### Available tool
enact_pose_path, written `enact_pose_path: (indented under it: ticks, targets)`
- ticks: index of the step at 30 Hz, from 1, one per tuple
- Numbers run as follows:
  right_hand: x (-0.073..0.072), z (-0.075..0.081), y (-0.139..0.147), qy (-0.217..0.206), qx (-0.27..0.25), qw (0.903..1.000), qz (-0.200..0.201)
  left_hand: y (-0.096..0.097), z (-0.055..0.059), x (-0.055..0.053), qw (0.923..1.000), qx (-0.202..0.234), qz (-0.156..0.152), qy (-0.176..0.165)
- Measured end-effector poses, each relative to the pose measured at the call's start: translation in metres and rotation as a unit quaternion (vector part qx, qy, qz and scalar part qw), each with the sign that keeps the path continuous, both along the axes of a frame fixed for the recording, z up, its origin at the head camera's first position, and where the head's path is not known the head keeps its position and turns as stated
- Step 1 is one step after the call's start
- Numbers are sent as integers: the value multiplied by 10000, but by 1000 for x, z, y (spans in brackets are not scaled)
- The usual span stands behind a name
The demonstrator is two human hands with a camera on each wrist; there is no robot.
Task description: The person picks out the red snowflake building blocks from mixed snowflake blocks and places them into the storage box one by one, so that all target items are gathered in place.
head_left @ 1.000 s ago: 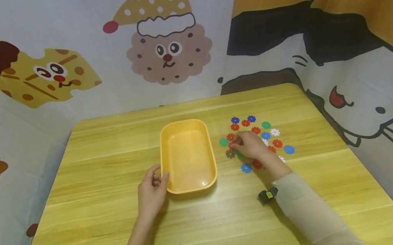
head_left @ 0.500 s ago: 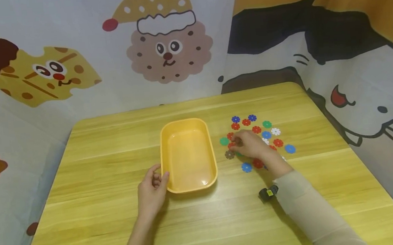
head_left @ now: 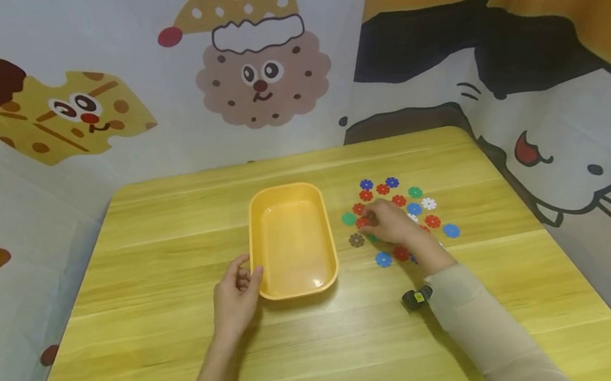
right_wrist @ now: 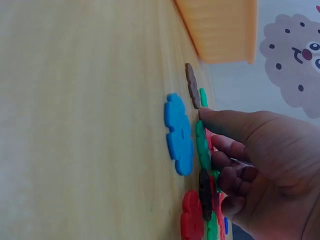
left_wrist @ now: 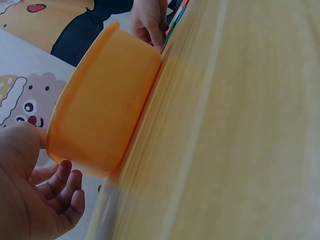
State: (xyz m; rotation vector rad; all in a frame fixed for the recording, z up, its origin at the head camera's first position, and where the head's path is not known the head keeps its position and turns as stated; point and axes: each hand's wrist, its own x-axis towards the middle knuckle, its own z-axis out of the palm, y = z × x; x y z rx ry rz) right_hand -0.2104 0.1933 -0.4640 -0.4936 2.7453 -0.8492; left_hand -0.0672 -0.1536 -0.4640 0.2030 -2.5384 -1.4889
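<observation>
A deep yellow plastic tray [head_left: 292, 245] with rounded corners stands on the table. My left hand [head_left: 238, 297] grips its near left side, thumb at the rim and fingers against the outer wall. To the right lie many flat snowflake-shaped plastic discs in red, blue, green, white and brown. My right hand [head_left: 391, 225] is low over them, thumb and forefinger apart, with a red disc [head_left: 362, 223] showing between them. A brown disc [head_left: 356, 240] lies just left of the thumb. In the right wrist view, the thumb tip touches the pile's edge, near a blue disc [right_wrist: 178, 134].
A small black device with a yellow mark [head_left: 417, 297] is seen by the right sleeve cuff. The wooden table [head_left: 180, 236] has rounded far corners, and cloth with cartoon prints [head_left: 269, 139] hangs right behind it.
The thumb and forefinger of my right hand have spread slightly, and the red disc between them shows more. The brown disc has slid a little left. My left hand stays on the tray.
</observation>
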Motion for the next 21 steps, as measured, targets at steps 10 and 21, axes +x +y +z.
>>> enact_pose_path:
  ticks: [10,21]
  targets:
    - [1,2,0,-236,-242,9994,23,-1,-2,0,10000,-45,-25,13]
    - [0,-1,5,-38,-268,9983,507,0,-2,0,10000,18,10,46]
